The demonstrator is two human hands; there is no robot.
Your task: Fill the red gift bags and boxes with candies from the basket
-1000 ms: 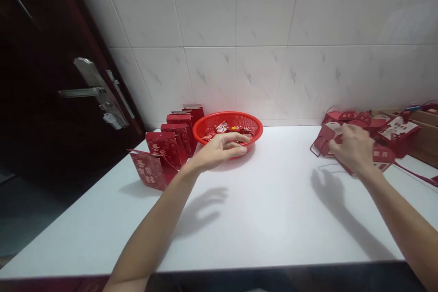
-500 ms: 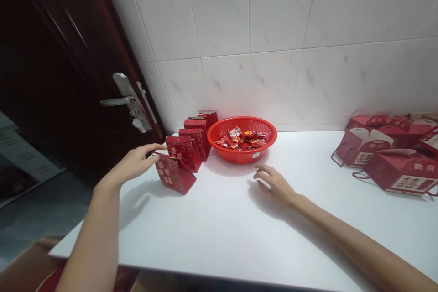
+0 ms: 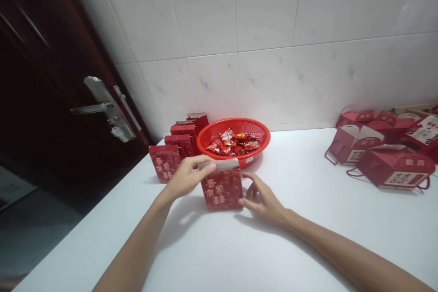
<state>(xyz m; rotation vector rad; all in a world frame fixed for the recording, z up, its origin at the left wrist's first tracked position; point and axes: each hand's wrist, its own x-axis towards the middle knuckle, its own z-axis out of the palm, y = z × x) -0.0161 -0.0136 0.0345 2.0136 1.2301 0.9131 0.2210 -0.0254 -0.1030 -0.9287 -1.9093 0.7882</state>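
Note:
A red paper box [image 3: 223, 190] with pale lettering stands upright on the white table, in front of a red basket. My left hand [image 3: 188, 175] grips its top edge near the pale flap. At the box's right side is my right hand [image 3: 262, 196], its thumb on the lower edge and its fingers curled around that side. The red basket [image 3: 246, 160] holds several wrapped sweets [image 3: 236, 141]. Left of the basket, a row of similar red boxes [image 3: 164, 162] runs back towards the wall.
Several red carry boxes [image 3: 397, 164] with cord handles stand at the right of the white table [image 3: 294, 255]. A tiled wall [image 3: 212, 77] rises behind. At the left is a dark door with a metal handle [image 3: 102, 105].
My left hand has brought the nearest box of the row rightwards, in front of the basket. My right hand has come to the box's right side. The view has shifted slightly.

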